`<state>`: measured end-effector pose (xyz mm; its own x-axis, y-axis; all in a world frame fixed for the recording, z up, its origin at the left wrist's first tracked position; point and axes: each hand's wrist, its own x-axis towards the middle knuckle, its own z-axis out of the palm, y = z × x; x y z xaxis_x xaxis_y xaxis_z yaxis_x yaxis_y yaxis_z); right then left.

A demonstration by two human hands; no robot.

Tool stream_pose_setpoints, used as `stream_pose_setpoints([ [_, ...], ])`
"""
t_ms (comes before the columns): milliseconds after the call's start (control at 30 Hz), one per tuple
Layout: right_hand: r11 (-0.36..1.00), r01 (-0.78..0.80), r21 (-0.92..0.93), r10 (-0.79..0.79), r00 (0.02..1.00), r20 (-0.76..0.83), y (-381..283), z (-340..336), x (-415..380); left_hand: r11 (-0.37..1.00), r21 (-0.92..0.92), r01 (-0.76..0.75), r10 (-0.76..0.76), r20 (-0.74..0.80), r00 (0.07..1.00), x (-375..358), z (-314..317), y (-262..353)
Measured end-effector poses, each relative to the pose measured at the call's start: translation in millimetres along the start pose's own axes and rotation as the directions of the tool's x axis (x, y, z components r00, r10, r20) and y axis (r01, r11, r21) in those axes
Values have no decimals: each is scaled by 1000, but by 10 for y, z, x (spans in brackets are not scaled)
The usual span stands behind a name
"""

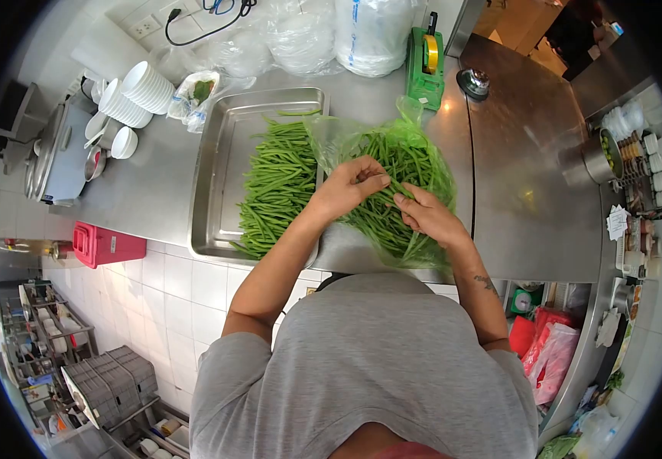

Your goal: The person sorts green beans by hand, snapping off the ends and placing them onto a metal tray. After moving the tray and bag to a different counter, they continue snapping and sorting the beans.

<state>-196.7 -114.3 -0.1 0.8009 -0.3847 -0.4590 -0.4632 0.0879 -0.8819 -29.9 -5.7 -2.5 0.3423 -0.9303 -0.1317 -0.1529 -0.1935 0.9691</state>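
Note:
Both my hands meet above a green-tinted plastic bag [416,122] full of green beans [400,236]. My right hand [429,214] is closed, thumb on top, around a green bean [397,188] that points up toward the other hand. At that bean's upper end, the thumb and fingers of my left hand [352,187] are pinched together. Left of the bag lies a shallow steel tray [220,172], its right half heaped with green beans [279,180] laid mostly crosswise. My left wrist passes over the tray's right rim.
Stacked white bowls [136,93] stand at the counter's back left. Behind the tray are clear plastic bags [300,34] and a green tape dispenser [426,65]. A call bell [473,83] sits on the steel counter [530,168]. A pink bin [109,243] is below left.

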Motion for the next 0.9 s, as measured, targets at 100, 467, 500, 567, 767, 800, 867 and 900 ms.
stream_pose_setpoints([
  [100, 991, 35, -130, -36, 999, -7, 2, 8, 4, 992, 126, 15, -14, -9, 1000, -7, 34, 88],
  [467, 809, 51, -585, -133, 986, -97, -157, 137, -187, 492, 808, -323, 602, -48, 797, 26, 308, -237],
  [500, 874, 89, -477, -144, 986, -79, -105, 131, -188, 595, 765, -247, 539, -152, 829, 107, 246, -238],
  [567, 983, 105, -150, -111, 993, -33, -80, 24, -158, 738, 644, -202, 458, -257, 851, 197, 146, -245],
  [767, 782, -53, 621, -100, 973, 209, 47, -220, -54, 769, 611, -189, 371, -186, 910, 180, 79, -227],
  [800, 769, -48, 638, -92, 978, 185, 33, -198, -49, 818, 523, -238, 397, -215, 892, 156, 80, -174],
  [867, 742, -41, 669, -73, 987, 140, 9, -146, -43, 886, 372, -278, 380, -235, 895, 130, 72, -156],
  [900, 756, -31, 654, -95, 983, 156, 14, -149, -37, 912, 315, -264, 341, -220, 914, 125, 56, -164],
])
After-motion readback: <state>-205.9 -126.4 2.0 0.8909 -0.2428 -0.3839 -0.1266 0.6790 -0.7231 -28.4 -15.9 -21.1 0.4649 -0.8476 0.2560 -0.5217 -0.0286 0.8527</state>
